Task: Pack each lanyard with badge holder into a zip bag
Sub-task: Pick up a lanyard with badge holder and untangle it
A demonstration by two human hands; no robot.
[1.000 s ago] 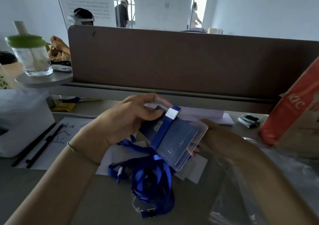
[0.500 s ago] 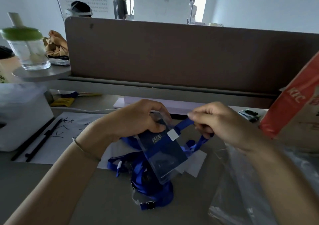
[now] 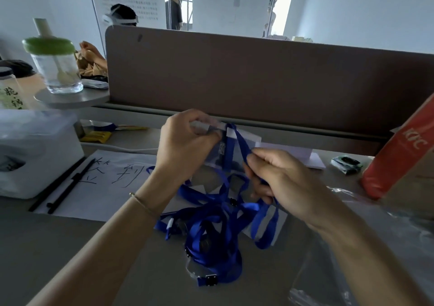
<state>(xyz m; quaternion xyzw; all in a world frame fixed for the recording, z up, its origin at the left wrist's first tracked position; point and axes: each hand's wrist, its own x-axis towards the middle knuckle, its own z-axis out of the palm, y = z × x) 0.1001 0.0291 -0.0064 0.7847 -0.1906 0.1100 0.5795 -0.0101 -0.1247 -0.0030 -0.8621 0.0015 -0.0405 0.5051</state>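
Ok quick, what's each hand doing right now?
Left hand: pinching the top edge of the clear badge holder.
Right hand: gripping the blue lanyard strap.

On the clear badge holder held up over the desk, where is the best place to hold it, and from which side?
Probably the top edge of the badge holder, taken from its left corner, where the left hand pinches it now. The holder hangs upright and is flat and stiff. The blue lanyard joins at the top middle, and the right hand pinches that strap, so the left corner stays free.
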